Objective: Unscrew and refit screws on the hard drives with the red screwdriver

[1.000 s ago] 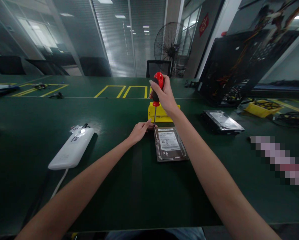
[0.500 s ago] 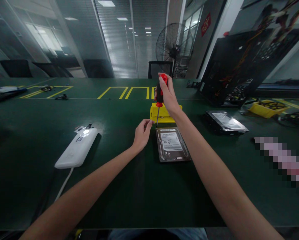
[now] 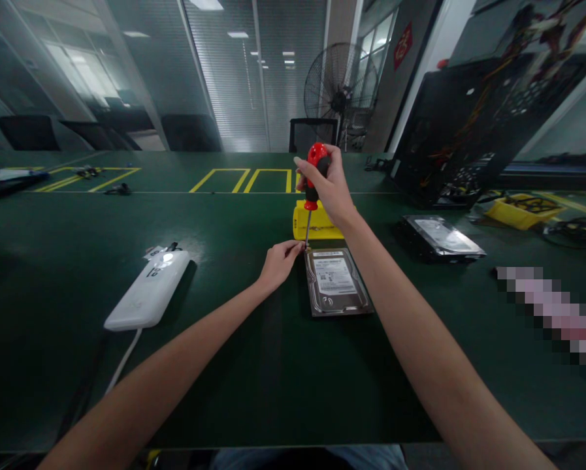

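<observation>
A red-and-black screwdriver stands nearly upright in my right hand, whose fingers are around its handle. Its tip points down at the far left corner of a hard drive, which lies flat on the table with its labelled side up. My left hand is beside that corner, finger and thumb pinched together right at the screwdriver's tip. Whatever is between those fingertips is too small to make out. Just behind the drive sits a yellow tray, partly covered by my right hand.
A second hard drive lies to the right, near a yellow bin with cables and a black computer case. On the left is a white power strip with its cord. The green table carries yellow tape outlines.
My left fingertips have moved slightly right and down to the screwdriver's tip. The screwdriver's handle has turned in my right hand, and my right thumb has shifted out to the left.
</observation>
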Tool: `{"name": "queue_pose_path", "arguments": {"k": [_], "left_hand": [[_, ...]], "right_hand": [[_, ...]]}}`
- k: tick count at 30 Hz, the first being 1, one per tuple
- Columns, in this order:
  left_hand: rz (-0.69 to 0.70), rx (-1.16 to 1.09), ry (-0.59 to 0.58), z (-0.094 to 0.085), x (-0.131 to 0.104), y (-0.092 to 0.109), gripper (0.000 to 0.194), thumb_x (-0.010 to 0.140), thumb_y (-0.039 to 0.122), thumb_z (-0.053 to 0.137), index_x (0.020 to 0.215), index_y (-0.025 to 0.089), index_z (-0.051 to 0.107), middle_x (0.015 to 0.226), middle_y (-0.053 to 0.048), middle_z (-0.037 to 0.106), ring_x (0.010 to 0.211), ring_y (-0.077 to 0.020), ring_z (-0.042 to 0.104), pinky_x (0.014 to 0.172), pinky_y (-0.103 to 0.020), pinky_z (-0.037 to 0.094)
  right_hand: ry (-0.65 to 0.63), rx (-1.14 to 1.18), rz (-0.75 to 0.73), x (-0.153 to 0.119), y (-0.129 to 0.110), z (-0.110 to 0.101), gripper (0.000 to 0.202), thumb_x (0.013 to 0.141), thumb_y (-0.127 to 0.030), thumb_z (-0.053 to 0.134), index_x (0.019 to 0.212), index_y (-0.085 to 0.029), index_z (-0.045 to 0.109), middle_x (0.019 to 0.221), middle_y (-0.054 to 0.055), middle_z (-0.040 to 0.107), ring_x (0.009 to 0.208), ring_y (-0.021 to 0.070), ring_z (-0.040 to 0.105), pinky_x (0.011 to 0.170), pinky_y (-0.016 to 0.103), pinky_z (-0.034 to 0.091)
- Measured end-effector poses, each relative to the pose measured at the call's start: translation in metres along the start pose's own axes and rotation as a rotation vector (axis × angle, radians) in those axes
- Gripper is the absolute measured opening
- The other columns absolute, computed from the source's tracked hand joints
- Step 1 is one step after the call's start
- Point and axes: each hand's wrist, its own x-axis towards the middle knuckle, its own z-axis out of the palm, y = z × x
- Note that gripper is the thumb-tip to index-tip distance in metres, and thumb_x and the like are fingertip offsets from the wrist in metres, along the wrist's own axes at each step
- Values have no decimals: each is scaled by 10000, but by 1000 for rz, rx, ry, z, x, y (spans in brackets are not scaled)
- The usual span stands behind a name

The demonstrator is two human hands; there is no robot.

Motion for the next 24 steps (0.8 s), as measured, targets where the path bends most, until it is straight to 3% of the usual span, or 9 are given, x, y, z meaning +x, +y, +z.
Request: {"name": "queue_pose_path", "arguments": {"k": [13,18,24], "left_hand": [[-33,-263,-29,1,1,1,361,795,320,586,1067,85,607,1054,-132,668,989,-205,623,903,-370,480],[-24,-136,47,4,3,10,328,713,327,681,949,101,660,912,-115,704,818,-199,668,777,-351,546],[21,-29,124,8,8,10,211,705,282,689,825,108,683,849,-96,711,767,-176,677,752,-312,555]], "right_hand": [[60,-1,-36,1,5,4,533,813,-609,413,1213,-330,200,1014,55,526,870,189,599,693,393,551],[63,15,-26,1,6,5,533,806,-583,456,1196,-321,207,1018,52,526,869,187,604,709,397,556],[70,5,-7,2,3,7,514,802,-579,465,1168,-306,229,986,44,536,831,172,609,702,381,556]]}}
